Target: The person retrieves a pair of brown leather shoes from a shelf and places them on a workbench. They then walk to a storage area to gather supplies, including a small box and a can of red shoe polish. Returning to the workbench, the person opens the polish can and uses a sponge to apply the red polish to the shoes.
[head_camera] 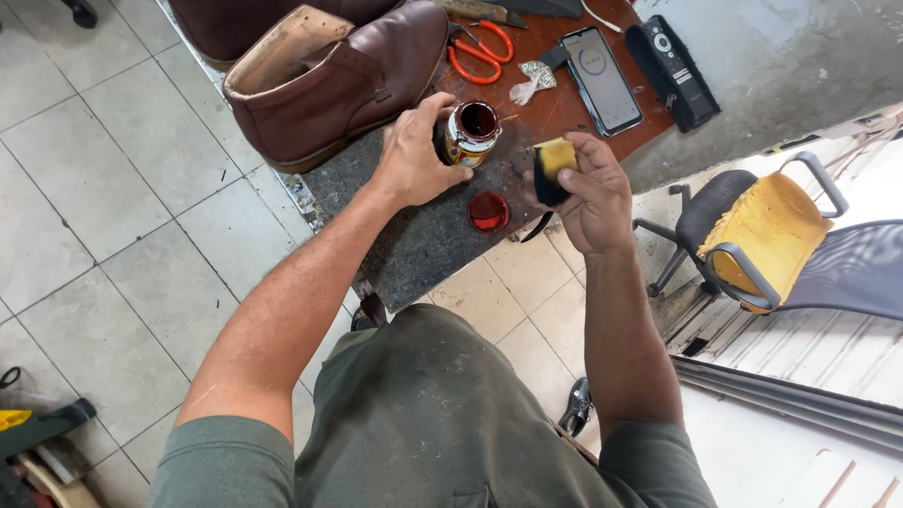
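Observation:
My left hand (411,158) grips a small open tin of dark red polish (470,131) standing on the dark mat of the low workbench (423,235). Its red lid (488,211) lies on the mat just in front of the tin. My right hand (591,193) holds a yellow and black sponge (551,167) upright, a little to the right of the tin. A brown leather ankle boot (343,75) lies on the bench behind my left hand, its opening turned toward me.
Orange-handled scissors (480,49), a crumpled foil scrap (532,81), a smartphone (602,80) and a black remote (673,71) lie at the bench's far end. An office chair with a yellow cushion (767,235) stands to the right. Tiled floor surrounds the bench.

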